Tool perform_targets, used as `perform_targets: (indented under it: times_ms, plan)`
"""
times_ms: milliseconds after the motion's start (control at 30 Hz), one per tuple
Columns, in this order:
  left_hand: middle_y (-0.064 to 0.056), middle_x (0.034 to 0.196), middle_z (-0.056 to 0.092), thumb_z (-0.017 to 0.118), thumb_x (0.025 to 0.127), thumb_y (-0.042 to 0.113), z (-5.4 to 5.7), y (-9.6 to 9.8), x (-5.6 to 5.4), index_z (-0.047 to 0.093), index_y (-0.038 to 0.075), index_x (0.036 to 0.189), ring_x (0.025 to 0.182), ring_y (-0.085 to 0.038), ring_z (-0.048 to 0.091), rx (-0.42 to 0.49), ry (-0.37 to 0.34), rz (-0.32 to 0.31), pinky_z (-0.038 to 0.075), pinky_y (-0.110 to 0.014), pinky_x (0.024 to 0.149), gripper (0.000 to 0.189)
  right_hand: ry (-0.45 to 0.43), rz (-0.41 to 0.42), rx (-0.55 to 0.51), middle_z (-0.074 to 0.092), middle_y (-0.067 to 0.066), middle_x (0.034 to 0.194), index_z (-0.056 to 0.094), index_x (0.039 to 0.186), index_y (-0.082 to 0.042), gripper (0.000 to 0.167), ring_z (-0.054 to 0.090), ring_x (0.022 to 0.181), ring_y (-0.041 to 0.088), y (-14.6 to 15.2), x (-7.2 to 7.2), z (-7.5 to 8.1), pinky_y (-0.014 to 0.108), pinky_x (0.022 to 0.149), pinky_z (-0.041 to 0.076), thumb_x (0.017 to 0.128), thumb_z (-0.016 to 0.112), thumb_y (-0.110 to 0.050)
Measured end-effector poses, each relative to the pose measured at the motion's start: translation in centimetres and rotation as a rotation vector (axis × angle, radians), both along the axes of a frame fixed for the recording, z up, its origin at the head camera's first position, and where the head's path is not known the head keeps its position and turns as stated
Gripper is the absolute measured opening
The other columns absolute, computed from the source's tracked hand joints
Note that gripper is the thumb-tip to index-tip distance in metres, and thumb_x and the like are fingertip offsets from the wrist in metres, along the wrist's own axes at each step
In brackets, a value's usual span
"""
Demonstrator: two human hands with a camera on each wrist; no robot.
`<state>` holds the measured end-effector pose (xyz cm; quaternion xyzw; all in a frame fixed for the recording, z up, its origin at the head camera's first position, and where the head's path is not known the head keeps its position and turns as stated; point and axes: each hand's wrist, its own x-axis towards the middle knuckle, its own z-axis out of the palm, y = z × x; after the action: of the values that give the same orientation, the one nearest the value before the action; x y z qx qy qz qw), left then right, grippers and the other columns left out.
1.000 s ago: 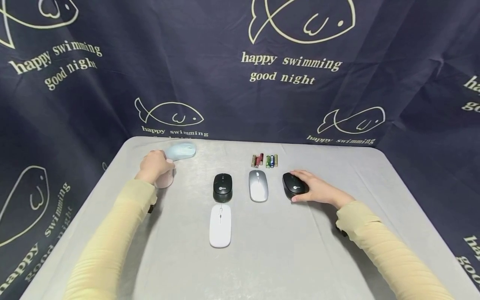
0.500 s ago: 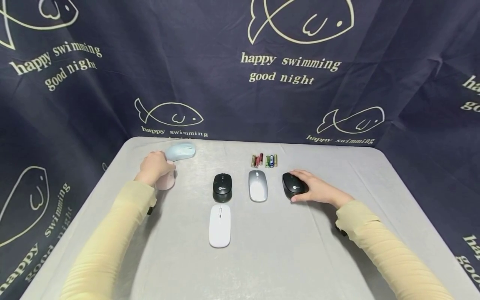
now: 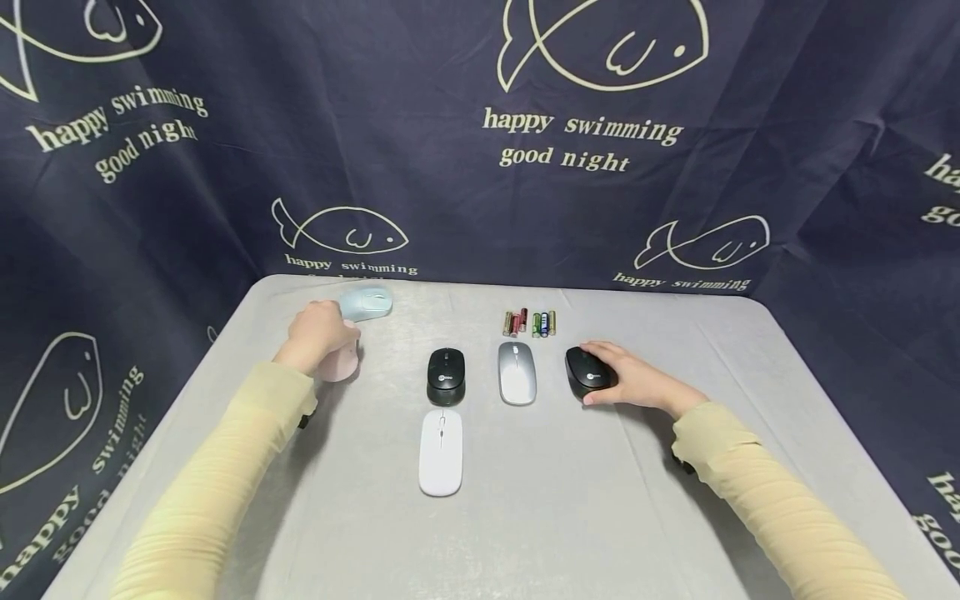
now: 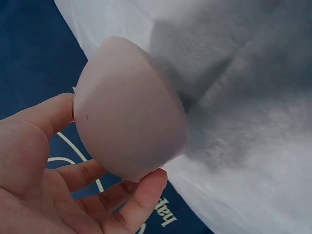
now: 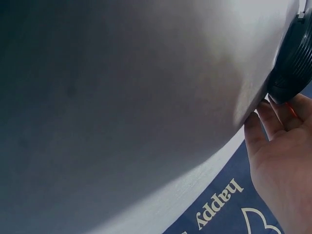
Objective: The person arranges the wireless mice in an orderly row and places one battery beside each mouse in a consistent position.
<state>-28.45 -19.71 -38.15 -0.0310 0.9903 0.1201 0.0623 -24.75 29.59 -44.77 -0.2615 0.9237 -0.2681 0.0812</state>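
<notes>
Fingers [image 4: 151,192] of the left hand [image 3: 313,333] are gripping the edge of the pink mouse [image 4: 129,112], thumb bracing the opposite side, spread only as wide as the shell. This side grip is presumably keeping the smooth shell from slipping. The pink mouse is sitting well left of the silver mouse [image 3: 517,373]; whether it is touching the table [image 3: 540,517], cannot tell. The right hand [image 3: 633,379] is gripping the right-hand black mouse [image 3: 589,369], right of the silver mouse, thumb on the near side, fingertips on the far side, probably steadying it.

Six small batteries [image 3: 536,325] are lying just beyond the silver mouse in two trios, seemingly sorted. A second black mouse [image 3: 446,375] is resting to its left; a white mouse [image 3: 440,454] is lying left and nearer; a light blue mouse [image 3: 366,303] is sitting farther left and beyond.

Writing: navy fabric [image 3: 420,142] behind is displaying "happy swimming" and "good night". Both black mice are bearing pale logos, too small to read. Batteries are showing colours only, no legible words.
</notes>
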Motion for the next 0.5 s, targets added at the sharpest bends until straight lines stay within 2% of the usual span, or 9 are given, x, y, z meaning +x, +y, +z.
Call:
perform_targets:
  times_ms: [233, 500]
  plan:
    - [-0.029, 0.101, 0.055, 0.06, 0.082, 0.032, 0.8, 1.0, 0.4, 0.059, -0.01, 0.105, 0.091, -0.045, 0.056, -0.01, 0.014, -0.02, 0.049, -0.049, 0.071, 0.048, -0.003, 0.0, -0.002, 0.035, 0.022, 0.145, 0.037, 0.141, 0.0, 0.093, 0.031, 0.134, 0.039, 0.0, 0.1, 0.1, 0.056, 0.108, 0.026, 0.069, 0.082, -0.039]
    - [-0.029, 0.105, 0.058, 0.062, 0.08, 0.033, 1.7, 2.2, 0.8, 0.06, -0.008, 0.105, 0.09, -0.043, 0.059, -0.026, 0.003, -0.045, 0.051, -0.048, 0.071, 0.048, 0.003, 0.001, -0.004, 0.035, 0.023, 0.145, 0.038, 0.141, 0.0, 0.093, 0.031, 0.134, 0.04, 0.0, 0.2, 0.1, 0.057, 0.108, 0.027, 0.069, 0.081, -0.041]
